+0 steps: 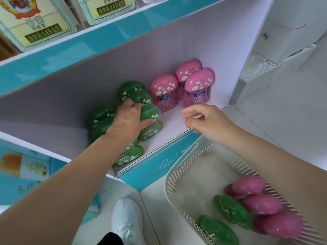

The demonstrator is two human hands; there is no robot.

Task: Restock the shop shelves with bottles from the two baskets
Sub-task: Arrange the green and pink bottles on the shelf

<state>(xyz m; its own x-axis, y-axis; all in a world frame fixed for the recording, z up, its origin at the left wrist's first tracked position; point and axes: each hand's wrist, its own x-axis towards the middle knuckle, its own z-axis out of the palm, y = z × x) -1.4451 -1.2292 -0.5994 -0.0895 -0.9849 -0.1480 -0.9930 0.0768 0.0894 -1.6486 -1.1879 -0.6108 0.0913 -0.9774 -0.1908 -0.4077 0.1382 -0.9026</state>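
My left hand (128, 119) grips the cap of a green mushroom-capped bottle (151, 121) standing on the white shelf (169, 124), among several other green bottles (131, 91). Three pink bottles (163, 91) stand at the shelf's right end. My right hand (205, 121) hovers over the shelf's front edge, fingers loosely curled, holding nothing. Below it a white slatted basket (178, 174) holds two green bottles (231, 211) and several pink bottles (261, 204) at its near right side. Only one basket is in view.
A teal-edged upper shelf (88, 45) carries boxed goods (33, 23). The teal shelf front (159, 165) runs below the bottles. White boxes (283, 41) stand to the right of the shelf unit. My white shoe (127, 220) rests on the pale floor.
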